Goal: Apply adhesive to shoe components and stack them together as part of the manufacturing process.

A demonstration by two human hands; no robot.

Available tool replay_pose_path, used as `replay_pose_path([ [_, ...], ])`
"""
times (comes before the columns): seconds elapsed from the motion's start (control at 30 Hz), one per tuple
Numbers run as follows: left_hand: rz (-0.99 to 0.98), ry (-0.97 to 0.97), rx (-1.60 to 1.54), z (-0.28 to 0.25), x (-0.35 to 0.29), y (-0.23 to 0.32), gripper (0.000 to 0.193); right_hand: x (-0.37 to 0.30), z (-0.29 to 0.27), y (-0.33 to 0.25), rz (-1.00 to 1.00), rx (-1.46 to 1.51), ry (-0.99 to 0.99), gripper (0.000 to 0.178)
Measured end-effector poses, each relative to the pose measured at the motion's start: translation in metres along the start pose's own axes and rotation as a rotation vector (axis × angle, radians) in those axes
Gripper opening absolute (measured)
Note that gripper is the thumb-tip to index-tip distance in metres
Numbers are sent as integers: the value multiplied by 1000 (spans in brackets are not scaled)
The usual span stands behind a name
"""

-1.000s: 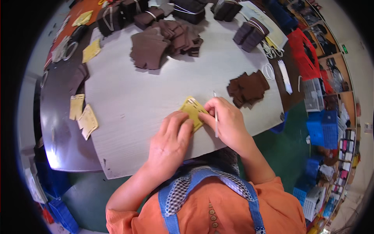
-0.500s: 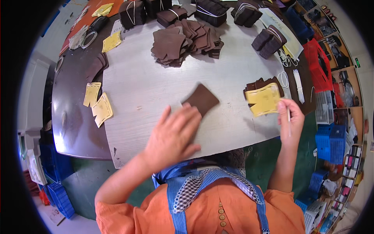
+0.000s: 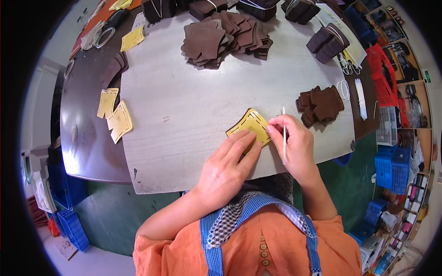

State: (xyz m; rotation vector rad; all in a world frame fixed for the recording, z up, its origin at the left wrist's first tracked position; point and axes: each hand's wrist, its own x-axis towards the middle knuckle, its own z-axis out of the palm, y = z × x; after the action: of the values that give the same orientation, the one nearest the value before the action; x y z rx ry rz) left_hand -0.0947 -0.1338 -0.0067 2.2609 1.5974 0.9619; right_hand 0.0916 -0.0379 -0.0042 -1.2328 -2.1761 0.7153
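Note:
On the pale board a yellow template [image 3: 258, 125] with dashed slots lies over a dark brown piece [image 3: 238, 123], whose dark edge peeks out at the upper left. My left hand [image 3: 229, 161] rests flat on the template's lower part, fingers stretched out. At its right edge, my right hand [image 3: 293, 145] pinches the template's rim between thumb and fingers. A slim white pen [image 3: 284, 145] is held in the same right hand, standing nearly upright with its tip pointing away from me. What lies under my left fingers is hidden.
A pile of cut brown pieces [image 3: 324, 105] sits right of my hands; a larger heap [image 3: 205, 41] lies farther back. Tied dark bundles [image 3: 328, 42] line the far edge. Two yellow templates [image 3: 120, 120] lie left, and several white pens [image 3: 361, 99] lie at the right.
My right hand has brought the yellow template from above the right pile leftward onto the single brown piece. My left hand has shifted right and now lies on the template.

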Motion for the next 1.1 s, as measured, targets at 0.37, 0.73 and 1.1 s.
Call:
replay_pose_path([
  [0.37, -29, 0, 12, 0, 1, 1, 42, 25, -4, 2, 41, 376, 4, 23],
  [0.73, -38, -16, 38, -1, 1, 0, 43, 10, -15, -6, -77, 16, -85, 24],
  [1.1, -8, -24, 30, -1, 0, -2, 31, 35, 21, -25, -276, 122, -146, 12],
])
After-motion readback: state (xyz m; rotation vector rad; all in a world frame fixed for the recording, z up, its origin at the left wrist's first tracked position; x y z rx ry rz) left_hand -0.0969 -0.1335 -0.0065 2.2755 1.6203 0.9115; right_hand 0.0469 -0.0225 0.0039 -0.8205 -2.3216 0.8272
